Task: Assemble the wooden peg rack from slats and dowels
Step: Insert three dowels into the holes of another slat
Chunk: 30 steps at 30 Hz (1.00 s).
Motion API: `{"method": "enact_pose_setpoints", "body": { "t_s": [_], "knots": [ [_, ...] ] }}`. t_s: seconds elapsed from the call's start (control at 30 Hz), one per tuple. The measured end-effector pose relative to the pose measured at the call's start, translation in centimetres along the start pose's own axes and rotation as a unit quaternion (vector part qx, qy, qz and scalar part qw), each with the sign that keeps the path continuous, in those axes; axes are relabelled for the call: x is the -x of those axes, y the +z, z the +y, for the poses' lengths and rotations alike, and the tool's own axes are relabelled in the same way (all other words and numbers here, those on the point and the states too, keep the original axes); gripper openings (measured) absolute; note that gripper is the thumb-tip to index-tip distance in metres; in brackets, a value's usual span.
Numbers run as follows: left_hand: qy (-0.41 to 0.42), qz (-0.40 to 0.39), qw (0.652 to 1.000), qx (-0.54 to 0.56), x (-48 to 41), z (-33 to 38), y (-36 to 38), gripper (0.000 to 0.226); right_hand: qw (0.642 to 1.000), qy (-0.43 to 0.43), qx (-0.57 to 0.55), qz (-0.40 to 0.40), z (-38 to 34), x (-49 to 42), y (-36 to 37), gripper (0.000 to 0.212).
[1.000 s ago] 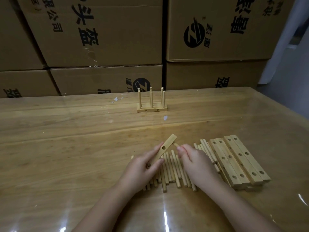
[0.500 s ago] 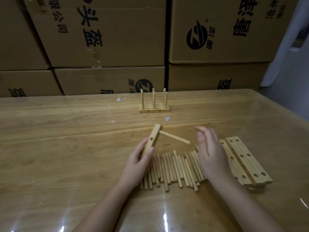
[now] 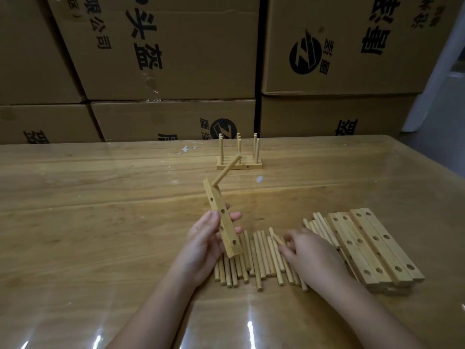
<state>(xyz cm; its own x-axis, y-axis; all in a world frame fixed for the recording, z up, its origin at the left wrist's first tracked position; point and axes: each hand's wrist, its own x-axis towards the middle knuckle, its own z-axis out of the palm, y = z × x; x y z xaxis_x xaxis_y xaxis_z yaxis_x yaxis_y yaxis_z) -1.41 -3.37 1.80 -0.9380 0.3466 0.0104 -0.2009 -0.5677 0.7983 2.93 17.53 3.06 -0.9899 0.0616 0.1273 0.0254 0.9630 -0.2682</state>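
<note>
The left hand point(image 3: 203, 238) grips a drilled slat point(image 3: 222, 217) by its lower half, thumb on one face and fingers wrapped behind. It holds the slat nearly upright above the desk point(image 3: 100, 222). One seated dowel point(image 3: 226, 171) juts from the top hole toward one o'clock, and the holes below it look empty.

At three o'clock from it, the right hand point(image 3: 309, 250) lies low with fingers curled, its fingertips pinching a loose dowel point(image 3: 278, 239) at the top of the row of dowels point(image 3: 259, 258).

The slat looks light and stiff, and it is best held low, where the grip leaves the open holes clear. The dowel is thin, light and likely to roll. A pinch near one end would leave the other tip free to enter a hole, and a straight push seems safer than levering it sideways.

A stack of slats point(image 3: 372, 248) lies at three o'clock beyond the right hand. A finished rack point(image 3: 239, 162) stands at twelve o'clock, in front of cardboard boxes point(image 3: 163, 46).
</note>
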Motion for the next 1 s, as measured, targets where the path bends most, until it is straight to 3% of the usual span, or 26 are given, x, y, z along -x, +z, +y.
{"method": "enact_pose_setpoints", "body": {
  "t_s": [0.13, 0.3, 0.4, 0.8, 1.0],
  "knots": [
    [-0.006, -0.054, 0.998, -0.022, 0.0, 0.1, -0.3, 0.044, 0.987, -0.041, -0.146, 0.056, 0.0, 0.0, -0.5, 0.025],
    [-0.043, -0.095, 0.993, -0.053, 0.3, 0.4, -0.2, 0.052, 0.933, -0.124, -0.332, 0.064, -1.2, 0.7, -1.5, 0.026],
    [-0.045, -0.103, 0.99, -0.082, 0.5, 0.5, 0.0, 0.052, 0.933, -0.175, -0.306, 0.077, -1.5, 1.0, -1.6, 0.029],
    [-0.05, -0.098, 0.987, -0.12, 0.5, 0.5, 0.2, 0.053, 0.928, -0.24, -0.279, 0.055, -2.1, 1.2, -1.0, 0.027],
    [-0.055, -0.126, 0.982, -0.132, 0.5, 0.6, -0.1, 0.047, 0.935, -0.25, -0.232, 0.102, -1.9, 1.2, -1.3, 0.031]
  ]
}}
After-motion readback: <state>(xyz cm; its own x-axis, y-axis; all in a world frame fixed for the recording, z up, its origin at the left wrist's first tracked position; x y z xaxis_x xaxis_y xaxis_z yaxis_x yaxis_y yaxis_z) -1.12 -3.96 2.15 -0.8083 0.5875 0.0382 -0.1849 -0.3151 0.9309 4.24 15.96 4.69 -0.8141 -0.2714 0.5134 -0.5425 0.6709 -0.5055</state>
